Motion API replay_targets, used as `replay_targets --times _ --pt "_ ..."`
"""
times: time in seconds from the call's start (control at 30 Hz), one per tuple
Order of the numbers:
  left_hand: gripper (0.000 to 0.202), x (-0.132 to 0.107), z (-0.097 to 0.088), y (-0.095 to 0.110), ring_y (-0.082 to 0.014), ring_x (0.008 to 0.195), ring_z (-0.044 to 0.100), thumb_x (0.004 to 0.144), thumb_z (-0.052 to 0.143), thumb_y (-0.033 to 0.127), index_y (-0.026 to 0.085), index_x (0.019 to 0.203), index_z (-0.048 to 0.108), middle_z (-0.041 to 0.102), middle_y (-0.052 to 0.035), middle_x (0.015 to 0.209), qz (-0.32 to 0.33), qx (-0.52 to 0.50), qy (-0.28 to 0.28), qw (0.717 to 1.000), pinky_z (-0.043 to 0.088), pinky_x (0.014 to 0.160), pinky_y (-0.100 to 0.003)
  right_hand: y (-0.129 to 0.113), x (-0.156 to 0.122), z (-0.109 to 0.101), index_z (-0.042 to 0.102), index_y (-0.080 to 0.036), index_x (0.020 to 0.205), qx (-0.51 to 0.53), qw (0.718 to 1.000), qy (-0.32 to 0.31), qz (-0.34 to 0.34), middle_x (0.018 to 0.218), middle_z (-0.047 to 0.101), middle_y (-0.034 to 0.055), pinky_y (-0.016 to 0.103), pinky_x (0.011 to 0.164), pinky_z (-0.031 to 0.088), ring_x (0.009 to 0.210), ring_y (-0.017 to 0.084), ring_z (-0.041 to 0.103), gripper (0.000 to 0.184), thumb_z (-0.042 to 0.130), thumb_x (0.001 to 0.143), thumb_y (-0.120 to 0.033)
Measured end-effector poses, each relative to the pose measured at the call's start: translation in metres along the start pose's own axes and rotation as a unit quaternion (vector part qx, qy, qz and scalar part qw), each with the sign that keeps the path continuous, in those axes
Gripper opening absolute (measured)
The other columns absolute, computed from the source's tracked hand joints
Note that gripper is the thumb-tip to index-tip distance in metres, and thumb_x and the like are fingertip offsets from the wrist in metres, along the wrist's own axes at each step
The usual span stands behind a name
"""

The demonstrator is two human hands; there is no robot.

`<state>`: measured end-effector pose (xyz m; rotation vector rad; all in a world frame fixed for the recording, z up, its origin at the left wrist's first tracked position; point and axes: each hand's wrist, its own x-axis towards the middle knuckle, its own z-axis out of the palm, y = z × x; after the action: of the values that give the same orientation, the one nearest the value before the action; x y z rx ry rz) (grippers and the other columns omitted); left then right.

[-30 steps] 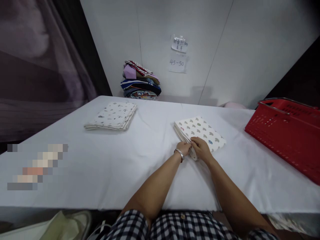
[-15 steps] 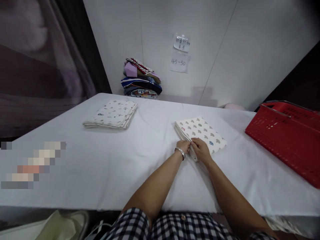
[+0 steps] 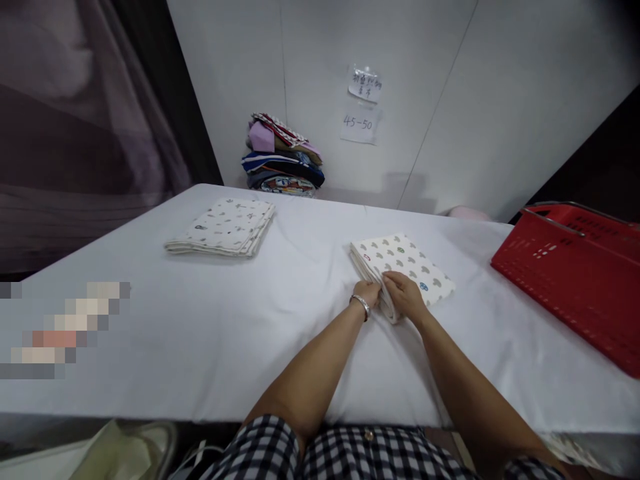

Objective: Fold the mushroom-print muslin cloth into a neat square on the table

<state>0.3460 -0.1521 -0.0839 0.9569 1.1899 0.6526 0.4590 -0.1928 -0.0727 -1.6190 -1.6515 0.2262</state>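
cream cloth (image 3: 407, 259) looks mostly folded, centre right
left hand (image 3: 368, 293) and right hand (image 3: 406, 295) pinch its edge; second cloth (image 3: 224, 227) lies folded, centre left

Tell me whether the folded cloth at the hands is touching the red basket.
Apart: in the head view, a wide strip of white tablecloth shows between the folded cloth and the red basket.

Lower wall sheet (image 3: 359, 133), "45-50" (handwritten), upper sheet (image 3: 365, 85), Chinese characters
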Motion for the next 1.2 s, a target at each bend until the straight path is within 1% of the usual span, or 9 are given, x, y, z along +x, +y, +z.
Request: replay_targets --times 0.07,0.23,0.4,0.6,0.7,0.87,0.97,1.07,1.2 --pt "0.024 0.0 0.0 0.001 -0.0068 0.037 0.037 0.068 0.061 0.022 0.017 0.051 0.045 0.034 0.0066 0.038 -0.001 -0.015 -0.003 1.0 0.024 0.039 -0.02 0.0 0.005 0.0 0.068 -0.021 0.097 0.008 1.0 0.0 -0.004 0.107 0.066 0.0067 0.039 0.095 0.043 0.103 0.022 0.058 0.033 0.044 0.083 -0.038" --pt "0.026 -0.004 -0.001 0.01 -0.0051 0.034 0.032 0.07 0.057 0.018 0.018 0.051 0.04 0.033 0.0075 0.039 0.002 -0.068 -0.007 0.998 0.022 0.037 -0.019 0.004 0.009 0.006 0.069 -0.023 0.094 0.032 0.999 -0.041 -0.015 0.106 0.066 0.0052 0.04 0.096 0.043 0.104 0.021 0.058 0.031 0.043 0.083 -0.035" --pt "0.024 -0.001 -0.002 0.013 -0.0047 0.033 0.028 0.069 0.056 0.016 0.018 0.052 0.039 0.031 0.0084 0.038 -0.003 -0.106 -0.003 0.994 0.019 0.036 -0.019 0.006 0.006 0.01 0.069 -0.023 0.094 0.044 0.998 -0.038 -0.009 0.107 0.066 0.0045 0.04 0.097 0.043 0.105 0.022 0.058 0.029 0.045 0.082 -0.035" --pt "0.026 0.006 -0.003 0.012 -0.0056 0.032 0.029 0.067 0.055 0.015 0.019 0.049 0.036 0.029 0.0082 0.036 -0.024 -0.116 -0.007 0.993 0.019 0.035 -0.02 -0.003 0.013 0.005 0.067 -0.022 0.096 0.051 0.998 -0.041 0.012 0.108 0.065 0.0059 0.038 0.094 0.045 0.102 0.021 0.059 0.029 0.048 0.083 -0.039" --pt "0.028 0.005 -0.004 0.013 -0.0049 0.031 0.028 0.067 0.054 0.014 0.019 0.049 0.034 0.03 0.0083 0.037 -0.028 -0.12 -0.019 0.992 0.019 0.035 -0.019 -0.001 0.019 0.004 0.066 -0.02 0.101 0.006 0.999 -0.035 -0.014 0.113 0.063 0.008 0.039 0.098 0.04 0.109 0.022 0.055 0.032 0.045 0.085 -0.038" --pt "0.027 0.004 -0.004 0.013 -0.0044 0.03 0.028 0.068 0.055 0.014 0.019 0.05 0.035 0.031 0.0084 0.036 -0.026 -0.116 -0.03 0.992 0.016 0.034 -0.019 0.011 0.022 0.006 0.062 -0.024 0.112 -0.108 0.989 -0.094 -0.045 0.123 0.057 0.0066 0.049 0.101 0.032 0.12 0.024 0.045 0.035 0.037 0.089 -0.032" --pt "0.028 0.003 -0.003 0.013 -0.0044 0.03 0.029 0.069 0.056 0.016 0.019 0.051 0.035 0.03 0.0085 0.035 -0.024 -0.109 -0.029 0.993 0.016 0.033 -0.019 0.016 0.024 0.005 0.061 -0.024 0.115 -0.12 0.985 -0.114 -0.039 0.125 0.056 0.0066 0.05 0.101 0.032 0.121 0.024 0.045 0.036 0.035 0.09 -0.032" --pt "0.03 0.002 -0.003 0.013 -0.0041 0.029 0.029 0.07 0.058 0.019 0.019 0.052 0.035 0.03 0.009 0.036 -0.024 -0.103 -0.03 0.994 0.017 0.033 -0.019 0.019 0.03 0.001 0.06 -0.025 0.116 -0.102 0.984 -0.133 -0.054 0.126 0.055 0.006 0.045 0.101 0.034 0.121 0.023 0.045 0.037 0.035 0.09 -0.033" --pt "0.028 0.003 -0.003 0.011 -0.0041 0.03 0.031 0.069 0.06 0.021 0.019 0.054 0.037 0.031 0.0091 0.037 -0.022 -0.088 -0.022 0.996 0.018 0.033 -0.018 0.026 0.033 0.0 0.053 -0.024 0.125 -0.16 0.977 -0.129 -0.061 0.137 0.045 0.0068 0.051 0.104 0.027 0.13 0.026 0.033 0.04 0.035 0.09 -0.034"
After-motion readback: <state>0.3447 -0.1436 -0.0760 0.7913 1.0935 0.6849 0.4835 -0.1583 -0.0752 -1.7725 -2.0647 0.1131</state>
